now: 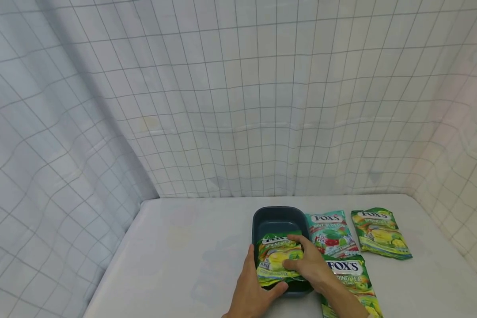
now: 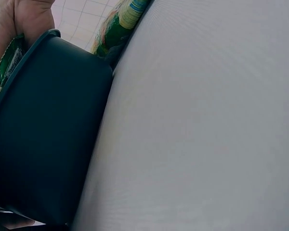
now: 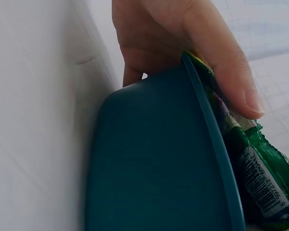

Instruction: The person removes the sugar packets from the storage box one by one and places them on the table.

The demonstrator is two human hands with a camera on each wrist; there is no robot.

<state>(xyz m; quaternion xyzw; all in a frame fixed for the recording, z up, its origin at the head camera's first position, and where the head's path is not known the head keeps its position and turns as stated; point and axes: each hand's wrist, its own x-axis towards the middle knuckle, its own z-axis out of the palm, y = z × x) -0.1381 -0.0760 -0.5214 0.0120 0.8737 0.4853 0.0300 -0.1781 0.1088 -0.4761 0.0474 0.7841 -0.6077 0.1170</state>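
Observation:
In the head view, a dark teal plastic container (image 1: 278, 213) stands on the white table. Inside it lies a green and yellow Fox's Spring Tea candy bag (image 1: 276, 260). My left hand (image 1: 252, 287) grips the container's near left corner, its thumb over the front rim and its fingers along the left wall. The right wrist view shows this left hand (image 3: 183, 43) near the container wall (image 3: 149, 159) and the bag's barcoded end (image 3: 267, 183). My right hand (image 1: 310, 263) presses on the right part of the bag, thumb and index finger on top; its other fingers are hidden.
Right of the container lie a Fox's Mint Blossom bag (image 1: 331, 234), a second Spring Tea bag (image 1: 381, 234) and, partly under my right forearm, a third (image 1: 351, 282). White gridded curtains (image 1: 242, 110) hang behind and at both sides of the white table (image 1: 175, 256).

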